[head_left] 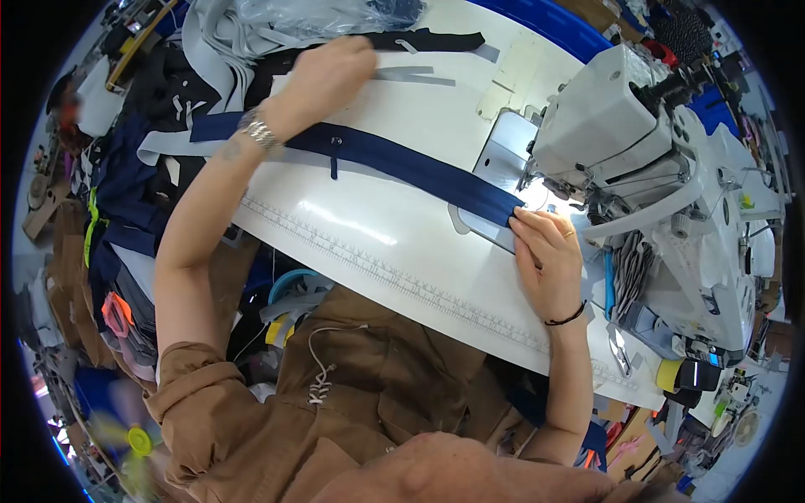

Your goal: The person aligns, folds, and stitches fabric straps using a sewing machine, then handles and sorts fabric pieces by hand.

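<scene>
A white table (394, 277) with a ruler scale along its near edge spreads before a person in a brown top (335, 402). On its right stands a white sewing machine (595, 126), its lamp lit over a metal plate (506, 151). The navy strip (402, 163) lies across the table from the left side to the machine's needle area, over a pale grey band (172, 144). The right hand (549, 251) grasps the strip's right end, pinched between thumb and fingertips. The left hand (327, 80), a watch (258, 130) on its wrist, is above the strip with fingers curled, near some thin grey strips (419, 76) and a black strip (436, 40); whether it holds anything cannot be told. Small metal snips (620, 350) lie to the right of the right wrist.
</scene>
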A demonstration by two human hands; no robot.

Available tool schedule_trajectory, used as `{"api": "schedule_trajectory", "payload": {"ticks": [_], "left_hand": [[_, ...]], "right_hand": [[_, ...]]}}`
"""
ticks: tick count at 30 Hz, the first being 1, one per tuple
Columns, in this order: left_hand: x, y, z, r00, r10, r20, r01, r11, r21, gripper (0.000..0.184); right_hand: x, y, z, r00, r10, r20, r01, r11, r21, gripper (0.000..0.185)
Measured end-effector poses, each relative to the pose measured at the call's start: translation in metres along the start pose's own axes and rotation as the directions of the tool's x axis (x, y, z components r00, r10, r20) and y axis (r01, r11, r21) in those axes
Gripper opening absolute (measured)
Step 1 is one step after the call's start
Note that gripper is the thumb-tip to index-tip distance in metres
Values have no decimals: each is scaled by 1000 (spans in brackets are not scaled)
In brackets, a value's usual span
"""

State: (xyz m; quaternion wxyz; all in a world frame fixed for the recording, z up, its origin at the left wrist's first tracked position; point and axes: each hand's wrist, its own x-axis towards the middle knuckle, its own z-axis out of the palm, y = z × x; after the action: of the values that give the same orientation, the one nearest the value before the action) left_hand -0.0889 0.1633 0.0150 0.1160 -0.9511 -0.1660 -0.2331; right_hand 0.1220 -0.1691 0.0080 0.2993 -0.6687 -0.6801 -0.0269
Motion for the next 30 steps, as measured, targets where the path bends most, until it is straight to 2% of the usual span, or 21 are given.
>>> {"api": "schedule_trajectory", "payload": {"ticks": [1, 3, 6, 9, 12, 15, 18, 21, 25, 30], "left_hand": [[12, 7, 8, 999, 53, 0, -53, 999, -8, 14], [40, 21, 28, 998, 54, 24, -54, 998, -14, 15], [72, 31, 57, 999, -31, -36, 28, 997, -76, 14], [87, 29, 66, 981, -64, 186, 56, 997, 45, 13], [80, 23, 63, 995, 51, 82, -52, 999, 8, 13], [59, 29, 42, 999, 35, 18, -35, 999, -25, 12], [28, 33, 14, 986, 165, 40, -162, 984, -71, 11], [18, 35, 16, 980, 201, 4, -195, 954, -225, 13], [47, 21, 20, 987, -160, 9, 150, 901, -408, 12], [88, 1, 66, 965, -263, -1, 262, 962, -79, 21]], "right_hand": [[0, 0, 0, 1000, 3, 2, -3, 1000, 3, 19], [0, 0, 1, 1000, 6, 3, -6, 1000, 6, 19], [0, 0, 1, 1000, -5, -3, 5, 1000, 9, 20], [-2, 3, 2, 1000, -5, -14, 5, 1000, 29, 21], [-7, 9, 3, 1000, 14, 24, -15, 999, 35, 23], [-10, 12, 5, 999, 30, 41, -32, 998, 48, 23], [-10, 14, 7, 999, 29, 17, -30, 998, 60, 23], [-11, 11, 8, 999, 36, 19, -37, 998, 55, 22], [-9, 9, 5, 1000, 4, -7, -4, 1000, 30, 22], [-10, 9, 7, 1000, 9, -8, -8, 999, 44, 22]]}}
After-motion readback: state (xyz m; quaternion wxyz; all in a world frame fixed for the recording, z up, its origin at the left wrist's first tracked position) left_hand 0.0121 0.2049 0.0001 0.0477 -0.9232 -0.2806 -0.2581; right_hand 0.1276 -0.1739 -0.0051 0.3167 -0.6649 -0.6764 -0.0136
